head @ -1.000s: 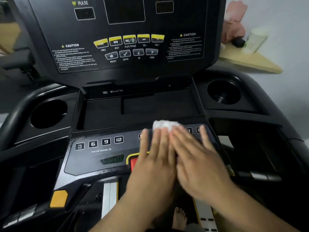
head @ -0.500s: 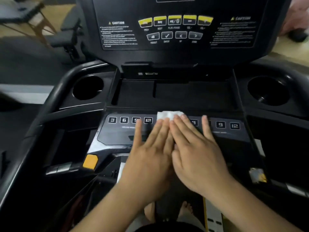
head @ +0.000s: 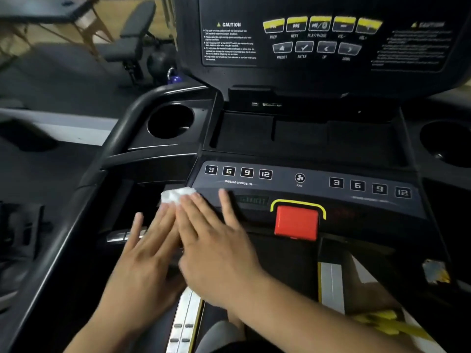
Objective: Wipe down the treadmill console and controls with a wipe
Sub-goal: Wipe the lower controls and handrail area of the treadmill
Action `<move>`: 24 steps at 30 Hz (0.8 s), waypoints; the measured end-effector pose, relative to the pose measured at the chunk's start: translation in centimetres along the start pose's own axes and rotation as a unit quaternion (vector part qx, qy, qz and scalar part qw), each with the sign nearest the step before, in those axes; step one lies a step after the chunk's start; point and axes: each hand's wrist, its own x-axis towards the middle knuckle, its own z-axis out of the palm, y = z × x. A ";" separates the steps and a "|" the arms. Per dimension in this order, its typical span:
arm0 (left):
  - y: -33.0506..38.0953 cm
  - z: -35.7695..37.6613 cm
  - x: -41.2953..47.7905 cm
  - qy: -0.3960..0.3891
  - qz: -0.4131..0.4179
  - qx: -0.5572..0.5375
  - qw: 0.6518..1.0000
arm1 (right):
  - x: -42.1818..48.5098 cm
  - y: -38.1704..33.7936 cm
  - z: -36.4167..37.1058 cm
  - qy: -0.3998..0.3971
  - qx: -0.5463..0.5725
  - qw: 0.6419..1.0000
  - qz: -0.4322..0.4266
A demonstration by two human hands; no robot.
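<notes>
Crosswise, crumpled wipe (head: 178,195) on console (head: 314,192)

Left hand (head: 142,263), right hand (head: 216,250) flat on wipe (head: 175,196) at console (head: 313,193) edge

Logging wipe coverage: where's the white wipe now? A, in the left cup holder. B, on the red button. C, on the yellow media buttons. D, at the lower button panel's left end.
D: the wipe lies at the fingertips of the left hand and right hand, below-left of the incline 3 button.
</notes>
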 end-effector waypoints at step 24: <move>1.3 1.2 -1.8 -0.001 0.010 0.054 0.999 | -2.3 0.3 -1.4 -0.067 -0.056 0.996 -0.029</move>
